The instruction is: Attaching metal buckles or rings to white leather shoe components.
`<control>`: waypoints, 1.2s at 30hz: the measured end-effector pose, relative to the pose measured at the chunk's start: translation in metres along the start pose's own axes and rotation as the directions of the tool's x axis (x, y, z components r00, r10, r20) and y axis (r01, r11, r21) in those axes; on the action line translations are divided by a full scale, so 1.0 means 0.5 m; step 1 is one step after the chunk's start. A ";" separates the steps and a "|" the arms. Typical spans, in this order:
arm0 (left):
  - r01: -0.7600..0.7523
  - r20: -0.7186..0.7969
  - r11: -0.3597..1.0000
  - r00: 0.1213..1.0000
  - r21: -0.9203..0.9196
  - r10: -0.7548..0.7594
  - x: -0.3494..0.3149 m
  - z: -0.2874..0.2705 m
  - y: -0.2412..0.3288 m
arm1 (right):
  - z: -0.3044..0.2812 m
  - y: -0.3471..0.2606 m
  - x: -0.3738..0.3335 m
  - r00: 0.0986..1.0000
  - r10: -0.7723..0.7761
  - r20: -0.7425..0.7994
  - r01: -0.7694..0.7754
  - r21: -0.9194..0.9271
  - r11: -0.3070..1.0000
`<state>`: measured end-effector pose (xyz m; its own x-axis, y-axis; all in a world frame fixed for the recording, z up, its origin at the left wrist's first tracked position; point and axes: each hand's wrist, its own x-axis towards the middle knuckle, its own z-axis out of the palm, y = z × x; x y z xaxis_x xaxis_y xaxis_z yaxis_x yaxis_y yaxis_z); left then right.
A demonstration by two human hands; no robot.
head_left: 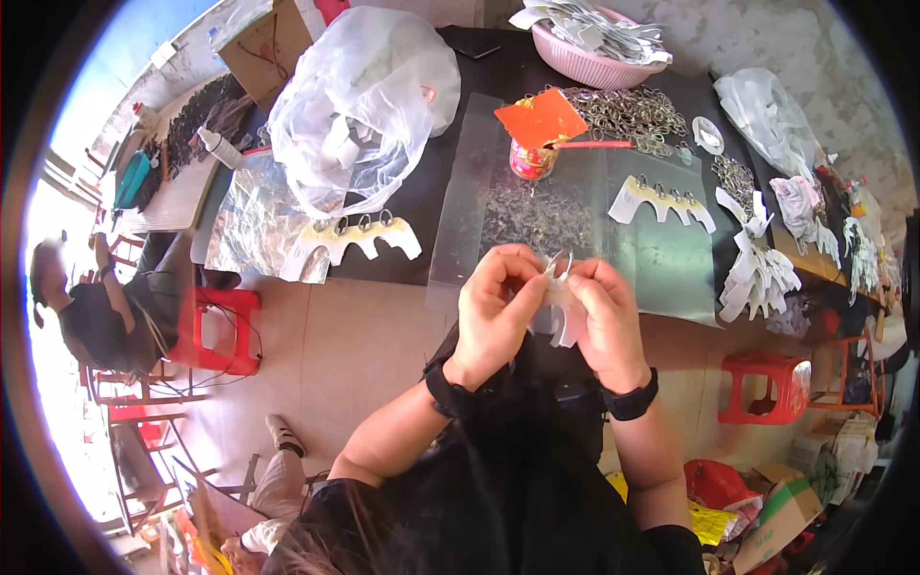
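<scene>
In front of my chest, just off the table's near edge, my left hand (500, 309) and my right hand (609, 321) pinch a white scalloped strip (568, 324) between thumbs and fingers. A metal ring (559, 263) stands up at its top edge, between my fingertips. My fingers hide much of the strip. To the left, a similar white strip with rings and yellowish glue along its top (359, 238) lies partly on a silvery sheet (264, 218). Another ringed strip (661, 203) rests on a clear sheet (671, 273) at the right.
Beyond my hands stands a red can (532, 163) topped by an orange card (541, 118), with a red stick beside it. Behind are piled metal rings (628, 117) and a pink basket (585, 59) of white strips. A plastic bag (369, 105) fills the back left. Red stools (767, 388) flank the table.
</scene>
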<state>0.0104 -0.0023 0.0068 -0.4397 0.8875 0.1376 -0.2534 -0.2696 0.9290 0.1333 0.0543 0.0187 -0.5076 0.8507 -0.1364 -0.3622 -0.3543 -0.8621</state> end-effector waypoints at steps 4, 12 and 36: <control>-0.060 0.039 0.970 0.998 0.237 0.052 -0.005 0.008 -0.011 | -0.012 -0.005 -0.008 0.999 0.049 -0.014 -0.048 0.067 0.997; -0.035 0.086 0.999 0.996 -0.013 0.036 -0.014 0.027 -0.008 | -0.005 0.017 -0.032 0.929 -0.371 0.005 0.334 -0.448 0.829; 0.232 0.134 0.972 0.963 0.041 -0.235 -0.018 0.026 0.001 | -0.028 0.017 -0.054 0.975 -0.217 -0.036 0.210 -0.154 0.966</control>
<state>0.0253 -0.0056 0.0107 -0.2479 0.9680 -0.0400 -0.3128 -0.0409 0.9489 0.1548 0.0338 0.0081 -0.3884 0.9207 0.0370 -0.3355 -0.1039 -0.9363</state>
